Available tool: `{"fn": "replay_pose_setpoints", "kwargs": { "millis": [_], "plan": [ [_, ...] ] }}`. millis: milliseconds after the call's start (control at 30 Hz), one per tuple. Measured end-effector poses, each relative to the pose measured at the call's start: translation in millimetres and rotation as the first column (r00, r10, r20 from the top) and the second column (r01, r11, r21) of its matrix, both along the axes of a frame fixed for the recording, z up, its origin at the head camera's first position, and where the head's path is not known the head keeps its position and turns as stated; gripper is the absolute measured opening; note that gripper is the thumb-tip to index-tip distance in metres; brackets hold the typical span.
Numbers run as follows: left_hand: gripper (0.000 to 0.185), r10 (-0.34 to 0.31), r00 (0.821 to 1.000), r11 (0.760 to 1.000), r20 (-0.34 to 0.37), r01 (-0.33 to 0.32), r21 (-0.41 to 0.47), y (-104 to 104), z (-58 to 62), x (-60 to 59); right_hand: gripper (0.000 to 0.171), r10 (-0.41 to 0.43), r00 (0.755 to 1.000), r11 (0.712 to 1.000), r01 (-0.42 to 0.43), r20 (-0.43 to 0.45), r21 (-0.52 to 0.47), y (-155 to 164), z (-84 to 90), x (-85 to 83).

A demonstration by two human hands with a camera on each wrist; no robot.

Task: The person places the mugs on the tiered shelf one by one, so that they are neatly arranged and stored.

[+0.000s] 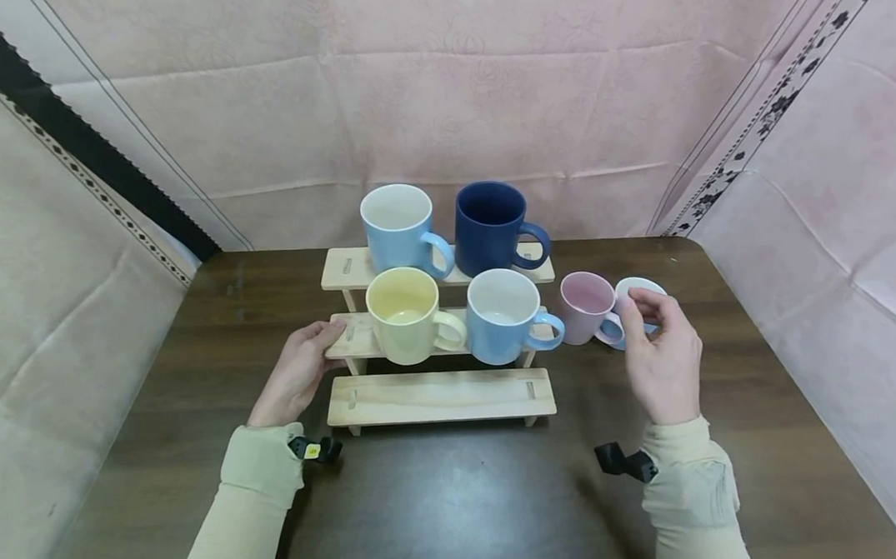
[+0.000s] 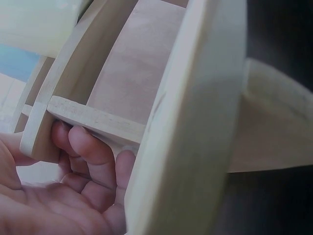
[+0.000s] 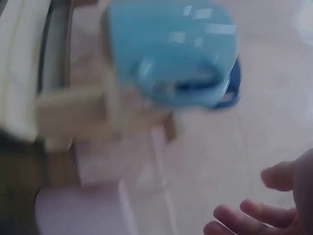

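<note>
A three-step wooden rack [image 1: 443, 396] stands in the middle of the table. My left hand [image 1: 301, 369] grips the left end of its middle shelf; the left wrist view shows curled fingers [image 2: 93, 147] under the board. On that shelf are a pale yellow mug [image 1: 399, 323] and a light blue mug [image 1: 494, 327]. The top step holds another light blue mug [image 1: 393, 240] and a navy mug [image 1: 488, 231]. My right hand [image 1: 662, 360] hovers by a pink mug [image 1: 583, 310] and a white-and-blue mug [image 1: 635, 286], fingers apart and holding nothing in the right wrist view.
The lowest shelf carries no mug. Pink patterned cloth [image 1: 456, 105] hangs behind the dark wooden table [image 1: 453, 496] and along both sides. The pink and white-and-blue mugs stand on the table right of the rack.
</note>
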State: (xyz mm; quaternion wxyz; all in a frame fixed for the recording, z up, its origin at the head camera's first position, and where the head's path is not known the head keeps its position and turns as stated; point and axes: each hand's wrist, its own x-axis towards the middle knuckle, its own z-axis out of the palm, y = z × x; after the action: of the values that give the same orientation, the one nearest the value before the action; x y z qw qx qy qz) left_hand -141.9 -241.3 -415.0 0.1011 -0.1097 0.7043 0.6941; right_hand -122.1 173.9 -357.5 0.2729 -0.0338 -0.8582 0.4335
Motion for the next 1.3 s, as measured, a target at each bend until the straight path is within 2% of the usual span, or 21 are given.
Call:
{"fn": "replay_pose_setpoints", "kwargs": {
  "millis": [67,200,333,467,700,1000,1300],
  "plan": [
    [0.046,0.0,1.0,1.0,0.0,0.0,0.001,0,-0.2,0.2,0.032,-0.044,0.999,0.999,0.044,0.032,-0.004,8,-8.7,-4.4],
    [0.046,0.002,1.0,1.0,-0.009,-0.001,0.014,0,0.2,0.6,0.029,-0.066,0.995,0.998,0.066,0.074,0.0,18,-31.2,-15.3],
    [0.045,-0.003,1.0,1.0,-0.011,0.003,0.021,1,0.8,0.6,0.028,-0.085,0.993,0.996,0.083,0.08,0.03,21,-51.8,-24.8],
    [0.044,-0.007,1.0,1.0,-0.008,0.007,0.015,1,0.9,0.4,0.027,-0.125,0.99,0.991,0.121,0.069,0.06,20,-63.9,-31.0],
    [0.044,-0.007,1.0,1.0,-0.012,0.007,0.024,0,-0.1,0.5,0.032,-0.163,0.979,0.975,0.14,0.126,0.174,18,-72.7,-34.4],
    [0.043,-0.007,1.0,1.0,-0.011,0.007,0.016,0,-0.3,0.8,0.036,-0.16,0.964,0.962,0.104,0.214,0.253,16,-74.7,-33.1],
    [0.044,-0.005,1.0,1.0,-0.012,0.006,0.022,-1,-0.9,0.4,0.037,-0.172,0.963,0.953,0.109,0.206,0.283,15,-80.0,-33.9]
  ]
}}
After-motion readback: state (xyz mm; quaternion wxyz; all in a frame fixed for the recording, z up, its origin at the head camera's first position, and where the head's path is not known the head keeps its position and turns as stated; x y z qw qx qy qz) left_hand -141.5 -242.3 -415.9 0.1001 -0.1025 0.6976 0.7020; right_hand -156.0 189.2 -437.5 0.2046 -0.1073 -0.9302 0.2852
